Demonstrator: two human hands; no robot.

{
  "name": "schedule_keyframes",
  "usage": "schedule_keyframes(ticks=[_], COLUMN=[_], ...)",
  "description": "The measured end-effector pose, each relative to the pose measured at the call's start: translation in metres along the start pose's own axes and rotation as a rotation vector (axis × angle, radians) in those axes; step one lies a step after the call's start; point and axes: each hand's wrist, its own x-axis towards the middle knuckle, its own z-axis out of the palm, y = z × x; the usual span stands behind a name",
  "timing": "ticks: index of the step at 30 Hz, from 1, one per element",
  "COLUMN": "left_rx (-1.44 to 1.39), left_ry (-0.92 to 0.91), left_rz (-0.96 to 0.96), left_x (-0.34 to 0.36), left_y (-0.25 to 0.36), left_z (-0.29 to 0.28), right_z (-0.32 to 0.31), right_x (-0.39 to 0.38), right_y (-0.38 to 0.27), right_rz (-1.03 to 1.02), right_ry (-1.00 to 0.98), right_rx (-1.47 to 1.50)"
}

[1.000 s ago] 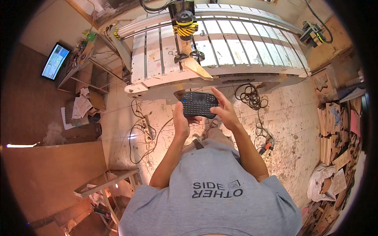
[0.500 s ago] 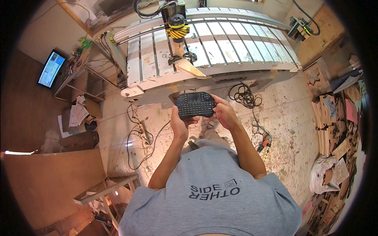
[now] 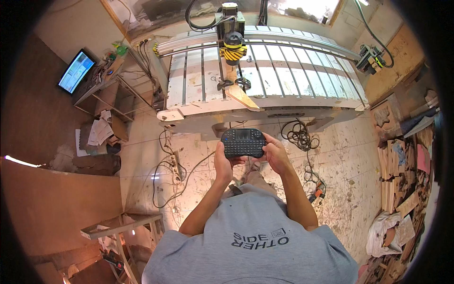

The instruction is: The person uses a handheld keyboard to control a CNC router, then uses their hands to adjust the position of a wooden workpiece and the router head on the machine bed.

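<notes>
A small black handheld keyboard [image 3: 243,143] with a touchpad is held level between my two hands, in front of a large CNC machine. My left hand [image 3: 224,158] grips its left end, thumb along the edge. My right hand [image 3: 274,154] grips the right end, with the thumb at the lower right of the keys. Beyond them, the machine's white slotted bed [image 3: 295,75] carries an angled piece of wood [image 3: 242,98] under black clamps [image 3: 224,84], below the black spindle head [image 3: 233,41] with yellow striped parts.
A monitor [image 3: 74,71] glows by a cluttered metal stand at left. Coiled black cables [image 3: 298,137] and a power strip [image 3: 176,168] lie on the tiled floor. Wood offcuts [image 3: 397,175] and a white sack [image 3: 380,232] are piled at right. A metal frame [image 3: 94,232] stands at lower left.
My right thumb has moved off the keys toward the keyboard's right edge. The keyboard sits a little lower and further right in the picture. The whole view has shifted slightly with my head.
</notes>
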Motion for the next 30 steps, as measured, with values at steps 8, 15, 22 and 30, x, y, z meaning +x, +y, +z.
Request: schedule_keyframes(ticks=[8, 15, 22, 30], left_rx=[-0.006, 0.001, -0.001, 0.038], left_ry=[0.012, -0.015, -0.010, -0.052], left_rz=[0.021, 0.014, -0.004, 0.029], left_x=[-0.001, 0.000, 0.000, -0.005], left_y=[-0.001, -0.004, -0.006, -0.005], left_z=[0.001, -0.001, 0.001, 0.006], right_z=[0.000, 0.001, 0.001, -0.014], right_x=[0.001, -0.001, -0.005, 0.009], right_y=[0.002, -0.002, -0.007, -0.004], right_rz=[0.000, 0.000, -0.002, 0.026], right_ry=[0.020, 0.027, 0.022, 0.214], right_rx=[-0.031, -0.029, -0.017, -0.214])
